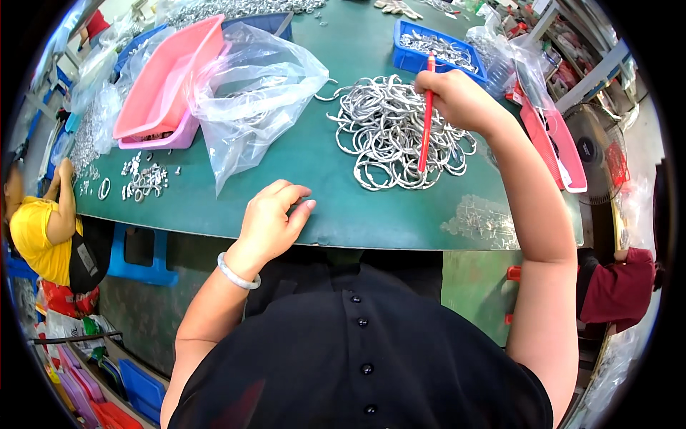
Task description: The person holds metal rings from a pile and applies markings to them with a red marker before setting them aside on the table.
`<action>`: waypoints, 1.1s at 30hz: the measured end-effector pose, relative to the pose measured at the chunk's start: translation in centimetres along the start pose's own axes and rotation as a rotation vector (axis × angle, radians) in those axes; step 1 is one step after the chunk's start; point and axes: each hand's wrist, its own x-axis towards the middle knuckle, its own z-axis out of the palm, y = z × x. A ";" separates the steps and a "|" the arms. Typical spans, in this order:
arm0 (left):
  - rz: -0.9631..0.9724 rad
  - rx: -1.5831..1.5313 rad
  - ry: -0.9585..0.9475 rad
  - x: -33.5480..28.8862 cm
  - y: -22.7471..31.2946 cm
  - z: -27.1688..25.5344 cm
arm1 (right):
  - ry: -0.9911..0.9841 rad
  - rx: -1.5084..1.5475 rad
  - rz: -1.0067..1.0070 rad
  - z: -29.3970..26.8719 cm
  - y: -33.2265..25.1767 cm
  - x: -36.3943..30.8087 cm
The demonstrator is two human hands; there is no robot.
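A large heap of silvery metal rings [400,129] lies on the green table in front of me. My right hand [457,100] is closed around the upper part of a slim red stick [426,132], which slants down over the right side of the heap. Its kind is not clear; a pale bit shows near its top end. My left hand [275,214] rests by the table's near edge, left of the heap, holding nothing. Its fingers are loosely bent, with the thumb apart. A pale bangle [238,272] circles the left wrist.
Clear plastic bags [250,107] lie against nested pink bins [168,86] at left, near small metal parts [148,180]. Behind the heap stands a blue tray [439,50] of metal pieces. A pink basket [554,143] and fan [589,150] are right. A person in yellow [43,229] sits left.
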 end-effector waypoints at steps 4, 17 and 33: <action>-0.057 -0.156 -0.040 0.5 0.5 0.3 | -0.004 0.008 0.040 2.2 -0.1 -1.0; -0.087 -0.152 -0.104 0.5 1.1 0.7 | -0.229 -0.194 -0.053 1.4 -0.6 1.3; -0.305 -1.039 -0.193 2.3 3.8 1.2 | 0.314 1.179 0.314 6.0 -7.6 -4.6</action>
